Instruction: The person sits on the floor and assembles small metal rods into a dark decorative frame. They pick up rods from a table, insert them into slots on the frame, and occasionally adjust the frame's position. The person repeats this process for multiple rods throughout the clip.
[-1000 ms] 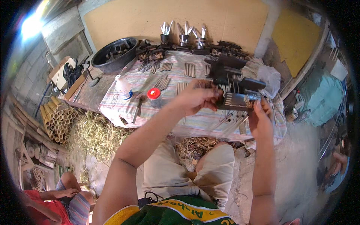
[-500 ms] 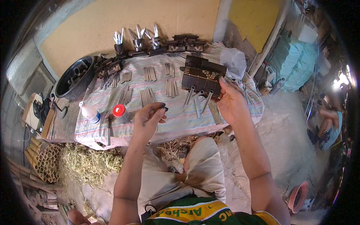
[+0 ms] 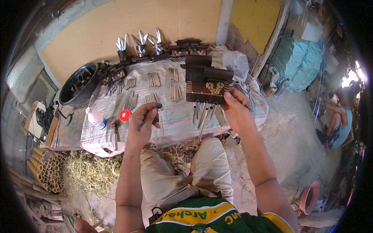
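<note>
Over the table I hold up a dark brown wind chime (image 3: 206,87) with a pale carved flower pattern. My right hand (image 3: 237,108) grips its lower right edge, thumb in front. Several silvery metal tubes (image 3: 203,121) dangle beneath it at different slants. My left hand (image 3: 143,122) is apart from the chime, to its left, with thumb and fingers pinched together. Its fingertips look dark, and whatever they hold is too small to make out. On the striped cloth (image 3: 128,141) beyond lie small bundles of metal tubes (image 3: 154,79).
A hammer (image 3: 115,136), a white bottle (image 3: 96,118) and a red-lidded jar (image 3: 125,115) are at the table's left. Behind stand a black basin (image 3: 79,84), cups of metal strips (image 3: 141,50) and more dark chime pieces (image 3: 189,48). Cut bamboo (image 3: 46,171) lies lower left; a person (image 3: 338,120) sits far right.
The chime has turned so its patterned face shows more squarely, and its tubes have swung closer together. My left hand has shifted slightly left, still pinched.
</note>
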Motion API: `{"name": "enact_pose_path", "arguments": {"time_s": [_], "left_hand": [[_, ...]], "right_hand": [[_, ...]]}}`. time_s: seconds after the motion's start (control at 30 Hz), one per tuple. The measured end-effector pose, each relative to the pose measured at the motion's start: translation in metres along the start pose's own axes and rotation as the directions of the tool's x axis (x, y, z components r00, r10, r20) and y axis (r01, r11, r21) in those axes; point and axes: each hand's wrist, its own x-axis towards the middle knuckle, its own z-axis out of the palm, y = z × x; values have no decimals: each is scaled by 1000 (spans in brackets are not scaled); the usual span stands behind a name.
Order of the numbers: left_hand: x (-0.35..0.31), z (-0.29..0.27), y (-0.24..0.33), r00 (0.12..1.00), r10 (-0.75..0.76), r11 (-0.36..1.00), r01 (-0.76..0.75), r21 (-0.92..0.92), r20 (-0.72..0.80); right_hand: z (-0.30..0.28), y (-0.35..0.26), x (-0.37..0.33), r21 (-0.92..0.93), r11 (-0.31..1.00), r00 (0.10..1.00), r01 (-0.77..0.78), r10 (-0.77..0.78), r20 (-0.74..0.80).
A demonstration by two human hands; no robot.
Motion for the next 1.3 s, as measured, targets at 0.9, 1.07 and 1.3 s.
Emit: {"name": "enact_pose_path", "arguments": {"time_s": [0.9,1.07,1.3], "left_hand": [[30,62,12,950,-210,966,238,-102,230],[45,68,0,905,-329,904,385,-188,270],[60,80,-9,816,-483,726,576,-375,319]], "right_hand": [[-3,9,-42,-260,965,999,-41,41,-5],[-11,10,-34,-223,968,993,-113,100,-66],[-31,16,-24,-216,971,994,-106,95,-61]]}}
